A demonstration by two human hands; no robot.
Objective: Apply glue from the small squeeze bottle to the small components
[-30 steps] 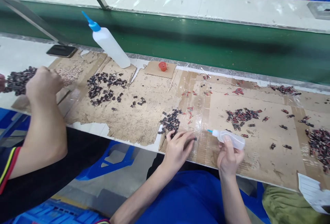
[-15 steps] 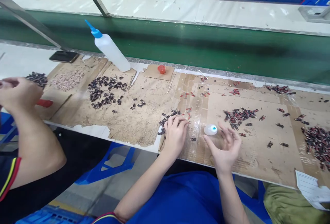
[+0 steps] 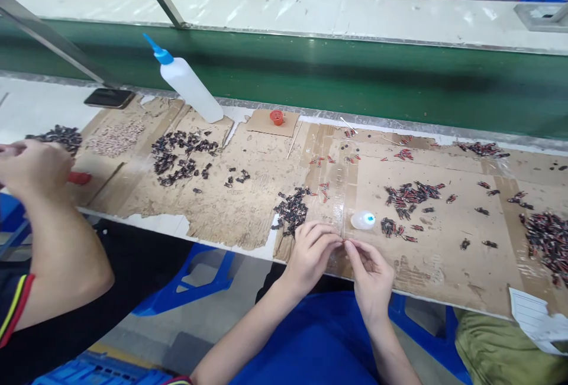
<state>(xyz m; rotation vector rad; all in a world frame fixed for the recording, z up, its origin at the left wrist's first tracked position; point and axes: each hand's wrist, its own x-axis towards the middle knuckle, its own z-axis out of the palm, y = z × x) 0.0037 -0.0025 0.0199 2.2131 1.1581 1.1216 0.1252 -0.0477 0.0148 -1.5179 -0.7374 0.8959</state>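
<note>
My left hand (image 3: 313, 255) and my right hand (image 3: 371, 275) meet fingertip to fingertip above the front edge of the cardboard-covered bench. Both are closed in a pinch; whatever sits between the fingertips is too small and covered to name. Just beyond my left hand lies a pile of small black parts (image 3: 293, 210). A small white bottle with a blue tip (image 3: 362, 220) stands behind my right hand. Right of the bottle, small black-and-red parts (image 3: 391, 228) lie in a cluster, with a larger heap of black-and-red parts (image 3: 410, 199) behind them.
At left, a co-worker's hand (image 3: 38, 169) is near a red object (image 3: 80, 178). A large white squeeze bottle (image 3: 190, 89) leans near the green belt (image 3: 310, 71). A red cup (image 3: 277, 117) sits on cardboard; a phone (image 3: 109, 98) lies farther left. More parts (image 3: 548, 246) are heaped at right.
My left hand has moved right and nearer from the black pile. My right hand has come left and nearer from beside the small bottle, and the fingertips now meet.
</note>
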